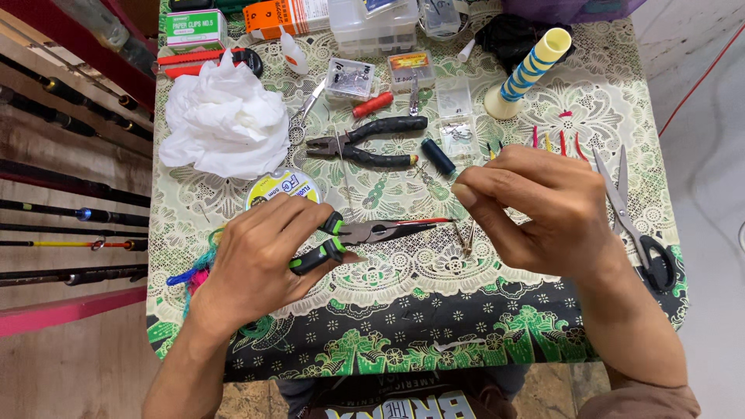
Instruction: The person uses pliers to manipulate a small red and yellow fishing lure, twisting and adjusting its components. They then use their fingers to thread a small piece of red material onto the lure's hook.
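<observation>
— Two hands busy: the left hand (260, 260) grips the green-handled needle-nose pliers (365, 233), whose tips pinch a thin red wire (434, 221).

— And the right hand (535, 209)?

— Fingers pinched narrow, maybe on the wire's far end; I can't tell. Looks mid-job to me, nothing finished lying by.

— Room to move?

— Tight. Black pliers (369, 143) behind, scissors (640, 225) just right, table (419, 353) edge near both wrists.

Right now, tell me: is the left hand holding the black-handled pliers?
No. The left hand grips the green-handled long-nose pliers; the black-handled pliers lie untouched further up the table.
</observation>
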